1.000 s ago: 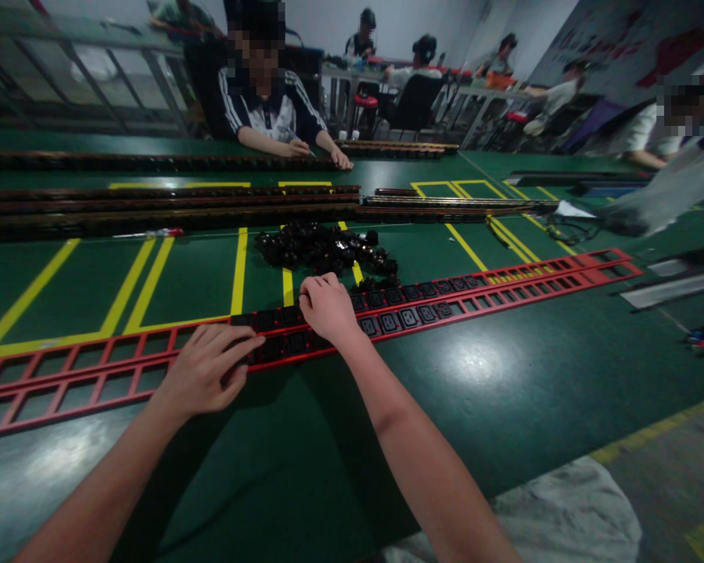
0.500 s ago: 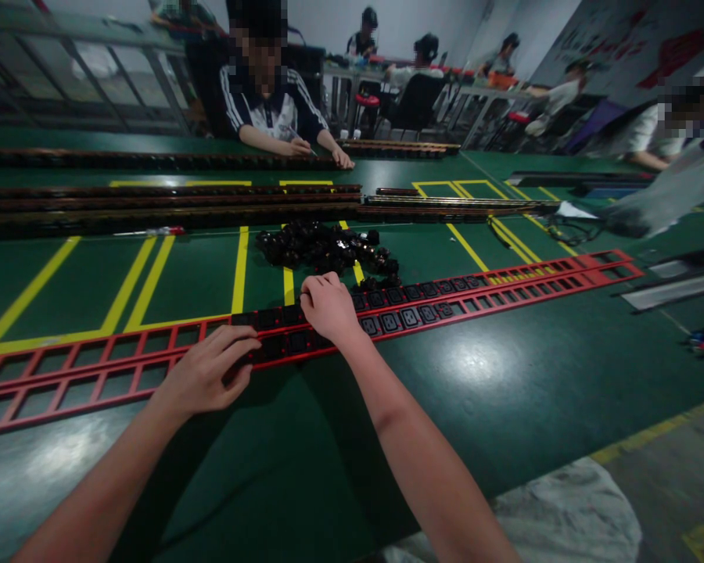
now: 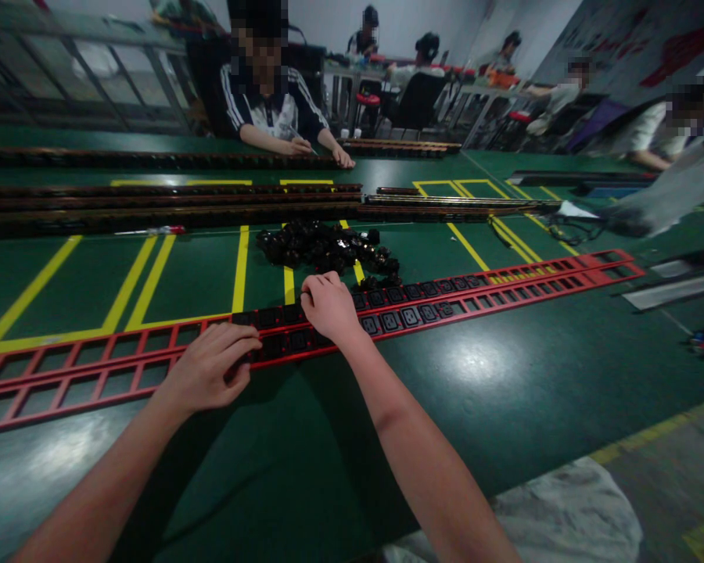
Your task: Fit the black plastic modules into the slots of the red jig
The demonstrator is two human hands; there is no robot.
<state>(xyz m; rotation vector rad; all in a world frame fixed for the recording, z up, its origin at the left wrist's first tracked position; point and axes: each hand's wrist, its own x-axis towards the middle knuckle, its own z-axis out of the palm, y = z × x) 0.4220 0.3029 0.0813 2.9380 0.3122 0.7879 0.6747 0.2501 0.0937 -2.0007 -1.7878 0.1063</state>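
A long red frame with two rows of square openings runs across the table. Black power sockets fill several openings along its middle; those at the left end are bare. My left hand is closed over the frame, thumb at the near edge and fingertips beside the leftmost sockets. Further right, my right hand lies across both rows with its fingers curled at the far edge. Its fingertips are partly hidden, so I cannot tell what is in them. A heap of loose black sockets lies just behind the frame.
Long dark strips lie across the green table beyond the heap. A red-tipped pen-like tool is at left. Opposite, a co-worker holds a thin tool over a strip. A clear plastic bag sits at right.
Almost nothing differs. Both hands stay in place on the frame, with only a very slight shift of the left fingers.
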